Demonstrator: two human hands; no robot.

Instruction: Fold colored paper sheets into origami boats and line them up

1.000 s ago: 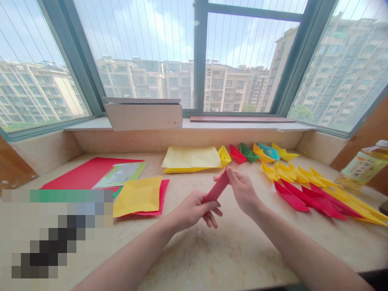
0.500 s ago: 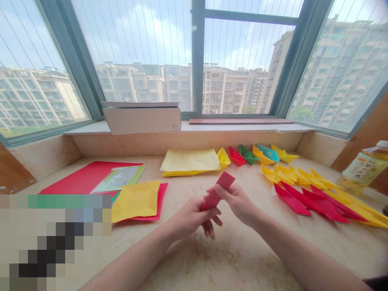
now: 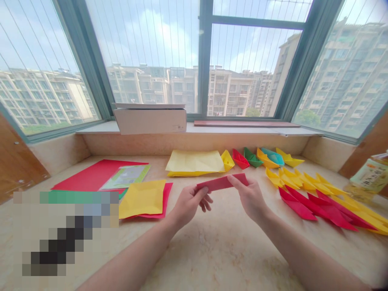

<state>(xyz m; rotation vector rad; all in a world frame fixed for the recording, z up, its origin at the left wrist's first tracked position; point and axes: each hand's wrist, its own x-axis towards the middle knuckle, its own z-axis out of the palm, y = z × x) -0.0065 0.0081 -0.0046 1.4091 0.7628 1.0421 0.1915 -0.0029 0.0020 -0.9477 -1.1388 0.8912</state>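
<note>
A narrow folded strip of red paper (image 3: 217, 184) is held up above the marble counter, nearly level. My left hand (image 3: 192, 202) pinches its left end between thumb and fingers, the other fingers curled below. At the right end my right hand (image 3: 250, 196) grips it, thumb on the front face and fingers hidden behind. Behind the strip lies a stack of pale and bright yellow paper (image 3: 195, 161). To the left of my left hand are a yellow sheet (image 3: 144, 198) and red paper under it. Several red folded paper boats (image 3: 318, 206) lie to the right of my right hand.
Yellow paper boats (image 3: 298, 178) and a row of mixed-colour boats (image 3: 253, 157) sit at the right. A bottle (image 3: 368, 178) stands at the far right. Large red paper (image 3: 91, 176) with a clear packet (image 3: 125, 177) lies left. A white box (image 3: 151, 120) rests on the sill.
The red strip has turned from steeply slanted to nearly level. My hands have moved apart, the left to its left end and the right to its right end. The view has shifted slightly.
</note>
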